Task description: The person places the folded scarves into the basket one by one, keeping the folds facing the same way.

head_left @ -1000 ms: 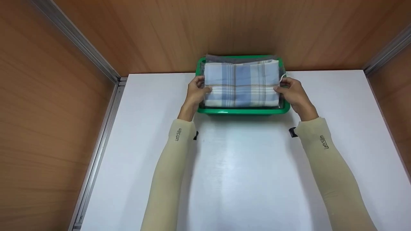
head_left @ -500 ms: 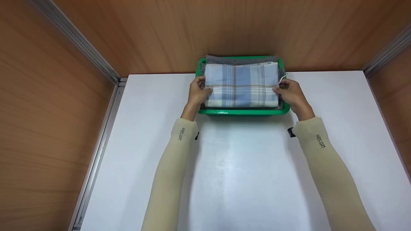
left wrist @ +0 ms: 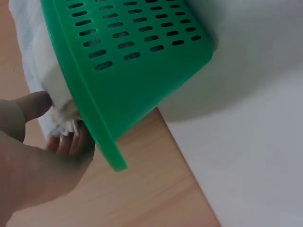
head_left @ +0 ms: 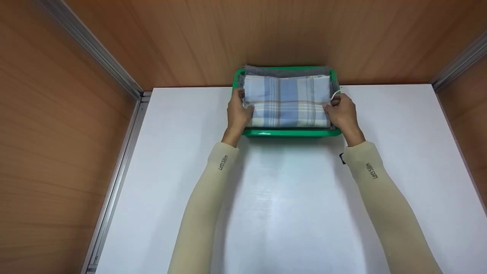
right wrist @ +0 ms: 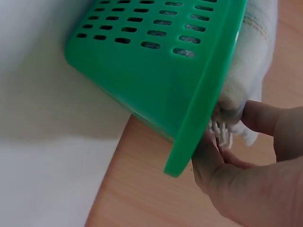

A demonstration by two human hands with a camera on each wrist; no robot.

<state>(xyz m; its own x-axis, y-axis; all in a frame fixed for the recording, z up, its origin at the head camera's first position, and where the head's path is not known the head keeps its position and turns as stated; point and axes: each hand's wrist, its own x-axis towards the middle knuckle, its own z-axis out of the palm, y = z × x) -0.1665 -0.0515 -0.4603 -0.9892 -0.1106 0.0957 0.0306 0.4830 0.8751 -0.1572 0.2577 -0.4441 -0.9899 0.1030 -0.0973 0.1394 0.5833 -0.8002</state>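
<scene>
In the head view, a folded blue-and-white plaid cloth (head_left: 287,101) lies on top of grey cloth (head_left: 287,71) in a green basket (head_left: 293,133). My left hand (head_left: 238,114) pinches the plaid cloth's left end, with the thumb on top and the fingers below. On the opposite end, my right hand (head_left: 343,113) grips in the same way. Pale fringe (right wrist: 222,132) hangs at that end in the right wrist view. Fingers of both hands reach down just inside the basket's rim (left wrist: 85,101), so some fingertips are hidden.
The basket stands on a white table (head_left: 266,198), against the wooden back wall (head_left: 213,42). Another wood panel (head_left: 64,144) with a metal rail (head_left: 114,198) rises at the left. Slots in the basket's side show grey material inside.
My left hand has moved a little to the right, and my right hand slightly to the left. The plaid cloth's far edge has shifted slightly towards me, baring more grey cloth.
</scene>
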